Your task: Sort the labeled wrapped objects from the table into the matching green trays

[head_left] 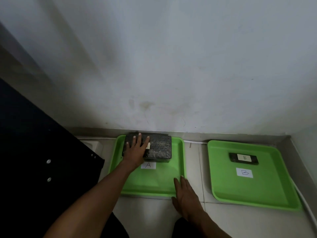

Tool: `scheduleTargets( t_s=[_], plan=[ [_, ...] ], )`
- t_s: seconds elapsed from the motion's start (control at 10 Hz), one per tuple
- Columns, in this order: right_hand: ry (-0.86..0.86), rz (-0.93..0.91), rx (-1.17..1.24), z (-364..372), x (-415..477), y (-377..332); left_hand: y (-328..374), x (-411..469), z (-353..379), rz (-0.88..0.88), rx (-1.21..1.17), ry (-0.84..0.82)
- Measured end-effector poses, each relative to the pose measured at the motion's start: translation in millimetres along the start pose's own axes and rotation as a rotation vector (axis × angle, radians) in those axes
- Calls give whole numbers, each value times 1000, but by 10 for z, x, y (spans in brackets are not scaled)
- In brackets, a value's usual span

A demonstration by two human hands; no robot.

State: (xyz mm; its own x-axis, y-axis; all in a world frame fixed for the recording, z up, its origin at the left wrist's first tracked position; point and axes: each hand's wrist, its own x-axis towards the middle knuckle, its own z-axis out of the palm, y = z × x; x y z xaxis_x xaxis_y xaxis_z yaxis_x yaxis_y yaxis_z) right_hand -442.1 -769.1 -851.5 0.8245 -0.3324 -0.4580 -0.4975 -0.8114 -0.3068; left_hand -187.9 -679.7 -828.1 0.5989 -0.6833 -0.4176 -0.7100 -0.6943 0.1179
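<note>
Head view, left hand (135,150) fingers flat atop wrapped block (157,148), tray A (178,169)

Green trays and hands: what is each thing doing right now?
Tray A: flat on the floor, holds one big wrapped block.
Big wrapped block: lying at the tray's far end, label partly hidden.
Tray B: flat, holds one small wrapped object.
Small wrapped object: lying flat, B label up.
Left hand: spread flat on the block.
Right hand: resting on tray A's near corner.

Large black wrapped block (158,148) lies flat in tray A (151,184); small B-labelled packet (244,158) in tray B (253,191).
</note>
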Motion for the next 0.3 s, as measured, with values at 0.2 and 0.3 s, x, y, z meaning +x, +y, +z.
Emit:
scheduleTargets(
  t_s=[0.2, 0.3],
  plan=[
    [91, -9, -3, -385, -192, -215, 82, -453, -176, -5, -35, 82],
    [177, -32, -21, -661, -268, -339, 178, -698, -340, 68, -24, 158]
  ],
)
